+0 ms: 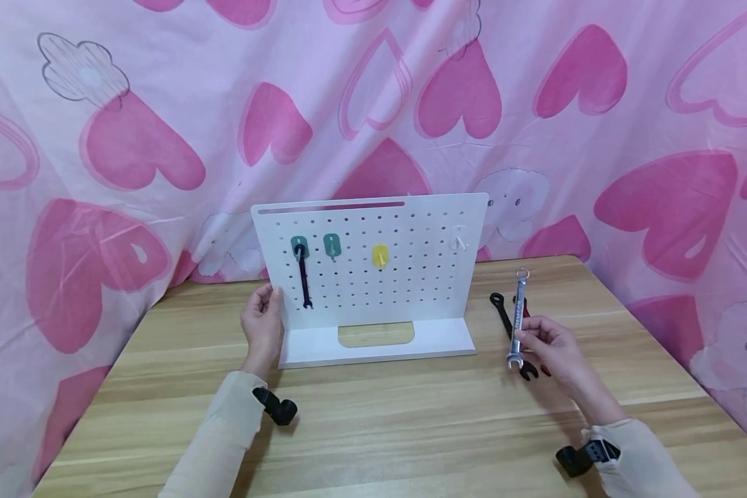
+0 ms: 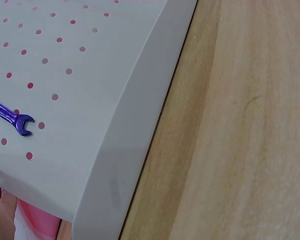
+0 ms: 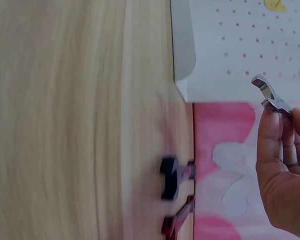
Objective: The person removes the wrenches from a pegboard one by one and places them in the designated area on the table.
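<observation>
Right now your right hand (image 1: 550, 346) pinches the silver wrench (image 1: 519, 315) between thumb and fingers, clear of the table (image 1: 411, 429), right of the white pegboard (image 1: 361, 290); a black wrench (image 1: 502, 315) lies beyond; your left hand (image 1: 263, 325), fingers curled, grips the white pegboard's left edge.

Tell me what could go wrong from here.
The silver wrench could slip from the right hand, which only pinches it. Dropped, it might hit the black wrench on the table. The left hand at the side of the board could jolt it and perhaps shake the hung wrench off its hook.
</observation>
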`<state>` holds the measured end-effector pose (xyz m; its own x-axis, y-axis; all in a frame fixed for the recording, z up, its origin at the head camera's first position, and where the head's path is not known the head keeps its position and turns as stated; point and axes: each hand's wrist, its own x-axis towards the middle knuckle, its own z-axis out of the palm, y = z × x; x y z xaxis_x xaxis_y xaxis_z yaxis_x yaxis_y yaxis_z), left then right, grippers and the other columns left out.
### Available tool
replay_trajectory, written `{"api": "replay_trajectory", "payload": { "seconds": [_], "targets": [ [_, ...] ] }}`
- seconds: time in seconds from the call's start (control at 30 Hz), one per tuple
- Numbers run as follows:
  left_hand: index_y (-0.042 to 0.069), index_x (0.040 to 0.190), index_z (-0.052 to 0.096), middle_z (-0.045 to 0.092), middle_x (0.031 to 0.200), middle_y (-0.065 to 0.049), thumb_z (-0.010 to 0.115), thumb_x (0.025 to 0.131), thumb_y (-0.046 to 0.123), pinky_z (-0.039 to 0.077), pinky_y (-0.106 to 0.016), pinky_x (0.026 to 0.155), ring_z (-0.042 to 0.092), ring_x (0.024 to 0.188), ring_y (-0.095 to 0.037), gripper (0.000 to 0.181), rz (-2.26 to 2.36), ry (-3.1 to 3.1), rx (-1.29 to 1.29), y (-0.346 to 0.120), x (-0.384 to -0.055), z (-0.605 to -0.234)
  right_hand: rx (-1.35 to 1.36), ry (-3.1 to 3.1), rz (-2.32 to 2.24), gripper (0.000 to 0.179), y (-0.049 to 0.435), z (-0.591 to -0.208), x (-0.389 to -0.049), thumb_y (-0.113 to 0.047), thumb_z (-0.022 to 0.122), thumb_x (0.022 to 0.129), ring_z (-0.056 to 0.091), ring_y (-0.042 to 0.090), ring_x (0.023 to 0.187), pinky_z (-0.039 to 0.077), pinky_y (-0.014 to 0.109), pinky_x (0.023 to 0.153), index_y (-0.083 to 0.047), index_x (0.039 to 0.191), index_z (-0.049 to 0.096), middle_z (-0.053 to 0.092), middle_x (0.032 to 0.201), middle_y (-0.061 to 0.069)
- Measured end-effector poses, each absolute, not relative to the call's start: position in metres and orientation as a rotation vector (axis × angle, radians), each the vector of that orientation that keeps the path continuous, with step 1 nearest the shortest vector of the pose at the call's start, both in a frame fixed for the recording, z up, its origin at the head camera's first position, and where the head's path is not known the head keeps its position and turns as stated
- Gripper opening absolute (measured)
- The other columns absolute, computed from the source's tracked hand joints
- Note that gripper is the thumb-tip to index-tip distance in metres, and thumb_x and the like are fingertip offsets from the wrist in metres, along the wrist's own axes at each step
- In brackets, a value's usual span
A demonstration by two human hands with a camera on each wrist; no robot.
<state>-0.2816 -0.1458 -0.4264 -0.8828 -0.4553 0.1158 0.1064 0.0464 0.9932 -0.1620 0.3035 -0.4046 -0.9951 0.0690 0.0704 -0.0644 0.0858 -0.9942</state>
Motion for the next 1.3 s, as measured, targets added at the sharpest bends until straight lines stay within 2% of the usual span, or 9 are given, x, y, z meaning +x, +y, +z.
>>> {"api": "replay_trajectory", "payload": {
  "seconds": [0.6,0.83,0.97,1.3],
  "targets": [
    [0.004,0.117,0.059,0.052,0.096,0.003,0.058,0.093,0.027,0.042,-0.010,0.070,0.046,0.087,-0.008,0.032,-1.891,-1.920,0.338,-0.146,-0.282,-0.426,-0.151,-2.435,1.905,0.013,0.356,-0.412,-0.172,-0.011,0.058,0.093,0.058,0.003,0.064,0.052,0.018,0.059,-0.022,0.089,0.060,0.058,0.075,-0.010],
    [0.003,0.114,0.060,0.053,0.093,0.004,0.059,0.093,0.023,0.042,-0.010,0.069,0.047,0.084,-0.007,0.029,-1.883,-1.903,0.329,-0.146,-0.283,-0.426,-0.196,-2.607,1.770,0.005,0.378,-0.415,-0.179,-0.013,0.055,0.095,0.059,0.005,0.064,0.052,0.022,0.058,-0.015,0.092,0.058,0.057,0.075,-0.009],
    [0.004,0.116,0.060,0.052,0.095,0.003,0.059,0.093,0.026,0.042,-0.010,0.070,0.046,0.086,-0.008,0.031,-1.887,-1.919,0.339,-0.146,-0.282,-0.426,-0.216,-2.672,1.731,0.005,0.387,-0.417,-0.183,-0.013,0.054,0.095,0.057,0.004,0.064,0.051,0.022,0.057,-0.010,0.092,0.057,0.057,0.074,-0.010],
    [0.005,0.116,0.059,0.052,0.097,0.002,0.058,0.094,0.028,0.042,-0.010,0.070,0.046,0.086,-0.009,0.033,-1.898,-1.941,0.355,-0.145,-0.280,-0.425,-0.190,-2.675,1.793,0.011,0.401,-0.427,-0.188,-0.007,0.053,0.094,0.055,0.003,0.064,0.048,0.020,0.056,-0.014,0.088,0.059,0.056,0.071,-0.011]
  ]
}}
